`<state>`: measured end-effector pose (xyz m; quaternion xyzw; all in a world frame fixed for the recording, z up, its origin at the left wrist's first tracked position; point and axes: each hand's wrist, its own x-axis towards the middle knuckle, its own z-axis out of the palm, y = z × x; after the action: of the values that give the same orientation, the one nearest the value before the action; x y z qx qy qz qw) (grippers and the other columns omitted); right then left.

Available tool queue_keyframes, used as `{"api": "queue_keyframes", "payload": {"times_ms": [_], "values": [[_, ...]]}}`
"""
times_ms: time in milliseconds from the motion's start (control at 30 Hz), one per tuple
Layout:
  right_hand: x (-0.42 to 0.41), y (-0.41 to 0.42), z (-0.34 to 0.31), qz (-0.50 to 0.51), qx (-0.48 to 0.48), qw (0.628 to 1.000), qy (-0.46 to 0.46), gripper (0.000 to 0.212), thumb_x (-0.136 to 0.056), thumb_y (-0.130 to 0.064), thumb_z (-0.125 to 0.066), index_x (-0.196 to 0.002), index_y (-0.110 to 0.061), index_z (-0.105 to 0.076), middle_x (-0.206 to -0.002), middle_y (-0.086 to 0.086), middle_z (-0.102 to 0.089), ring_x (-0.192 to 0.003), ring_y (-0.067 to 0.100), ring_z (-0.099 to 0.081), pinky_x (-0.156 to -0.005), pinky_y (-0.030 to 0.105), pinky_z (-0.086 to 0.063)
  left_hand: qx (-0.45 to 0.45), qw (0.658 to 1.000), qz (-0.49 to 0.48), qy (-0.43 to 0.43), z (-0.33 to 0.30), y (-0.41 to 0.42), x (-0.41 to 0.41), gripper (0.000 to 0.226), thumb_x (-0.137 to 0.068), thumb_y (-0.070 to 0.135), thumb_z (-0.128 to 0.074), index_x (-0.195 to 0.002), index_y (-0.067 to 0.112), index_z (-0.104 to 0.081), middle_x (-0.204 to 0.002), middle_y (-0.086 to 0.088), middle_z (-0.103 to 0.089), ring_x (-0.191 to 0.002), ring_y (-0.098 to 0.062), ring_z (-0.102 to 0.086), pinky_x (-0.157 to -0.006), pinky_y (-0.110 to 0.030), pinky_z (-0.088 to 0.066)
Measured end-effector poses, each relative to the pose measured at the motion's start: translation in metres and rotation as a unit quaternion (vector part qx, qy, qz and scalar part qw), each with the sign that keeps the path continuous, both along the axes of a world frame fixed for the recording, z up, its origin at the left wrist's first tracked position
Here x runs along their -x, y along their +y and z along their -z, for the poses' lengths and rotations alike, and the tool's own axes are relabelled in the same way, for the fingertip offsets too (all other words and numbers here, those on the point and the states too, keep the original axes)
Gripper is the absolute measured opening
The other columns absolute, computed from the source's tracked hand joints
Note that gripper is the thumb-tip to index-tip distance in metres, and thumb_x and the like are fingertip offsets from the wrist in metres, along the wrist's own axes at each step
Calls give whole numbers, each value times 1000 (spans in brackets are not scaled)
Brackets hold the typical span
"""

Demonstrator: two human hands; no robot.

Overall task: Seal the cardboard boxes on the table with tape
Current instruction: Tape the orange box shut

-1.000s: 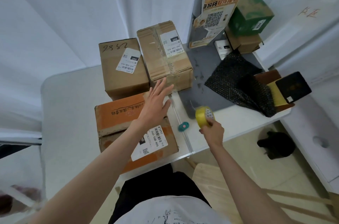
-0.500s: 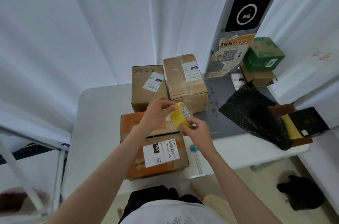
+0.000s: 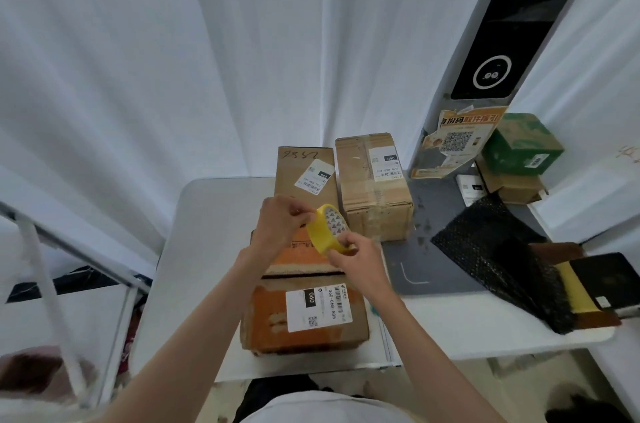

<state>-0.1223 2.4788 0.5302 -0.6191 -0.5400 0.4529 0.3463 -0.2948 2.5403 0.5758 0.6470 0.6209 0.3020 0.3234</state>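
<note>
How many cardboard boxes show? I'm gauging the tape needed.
5: orange box nearest; numbered box and taped box behind it; green box stacked on a brown box far right. Others may be hidden.

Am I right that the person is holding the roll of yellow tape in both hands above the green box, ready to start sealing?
Not quite: the head view shows both hands, left hand and right hand, holding the roll of yellow tape above the orange box, not the green box, which sits on another box at the far right of the table.
</note>
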Motion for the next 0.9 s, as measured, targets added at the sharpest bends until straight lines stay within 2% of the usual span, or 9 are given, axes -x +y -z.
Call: {"api": "queue_keyframes", "payload": {"times_ms": [67,167,233,333,400,533,700,800,900], "values": [[4,-1,0,9,-4,1000,11,12,-84,-18,-77,-79,-18,-66,-80,3,-67,-83,28,-67,-81,46,-56,-11,1000,-3,18,-3,-1,0,8,-84,13,-80,-92,14,-83,-79,4,-73,-77,-13,-69,-82,-32,-57],[7,-3,1,23,-4,1000,12,12,-83,-16,-76,-80,-15,-65,-81,7,-66,-82,29,-67,-79,44,-57,2,1000,-15,24,-5,-3,-3,7,-86,15,-79,-92,15,-83,-85,0,-76,-81,-14,-70,-85,-33,-57],[9,-5,3,32,-6,999,11,13,-83,-17,-77,-79,-16,-64,-83,7,-65,-80,27,-66,-73,36,-56,18,999,-21,19,-6,-3,-4,7,-86,14,-78,-91,13,-83,-86,-2,-77,-84,-15,-70,-87,-36,-58],[11,-10,7,45,-26,999,10,17,-83,-20,-79,-77,-21,-63,-84,2,-64,-72,9,-59,-62,15,-46,47,998,-26,12,-7,-3,-6,9,-86,12,-78,-94,11,-82,-91,-5,-77,-89,-18,-71,-91,-41,-58],[12,-13,8,60,-38,997,14,20,-84,-19,-80,-78,-26,-62,-86,-2,-65,-72,1,-58,-63,12,-45,79,996,-32,0,-7,-2,-6,11,-86,14,-78,-96,12,-82,-93,-6,-77,-90,-21,-73,-91,-45,-58],[13,-21,10,83,-62,994,16,26,-84,-13,-79,-79,-31,-60,-89,-5,-64,-82,-7,-58,-68,7,-45,117,991,-52,-32,-6,-2,-6,12,-83,17,-82,-93,12,-81,-84,-8,-77,-84,-25,-74,-86,-47,-60],[16,-27,14,100,-79,992,21,30,-85,-5,-77,-84,-30,-60,-93,-6,-63,-87,-7,-58,-72,7,-47,136,983,-82,-88,-3,-8,-5,15,-77,18,-87,-88,11,-82,-87,-5,-78,-78,-20,-75,-83,-42,-62],[17,-29,14,104,-101,989,16,35,-84,-2,-77,-81,-30,-58,-92,-2,-63,-85,-4,-58,-71,8,-47,186,967,-79,-157,-3,-10,0,18,-79,15,-86,-93,5,-81,-94,-10,-78,-79,-20,-75,-81,-36,-63],[18,-30,15,108,-115,987,12,37,-83,1,-77,-78,-30,-57,-92,-2,-62,-85,-2,-58,-70,8,-46,231,946,-62,-219,-6,-12,5,14,-81,6,-82,-94,1,-80,-94,-13,-77,-76,-18,-76,-69,-25,-62]]}}
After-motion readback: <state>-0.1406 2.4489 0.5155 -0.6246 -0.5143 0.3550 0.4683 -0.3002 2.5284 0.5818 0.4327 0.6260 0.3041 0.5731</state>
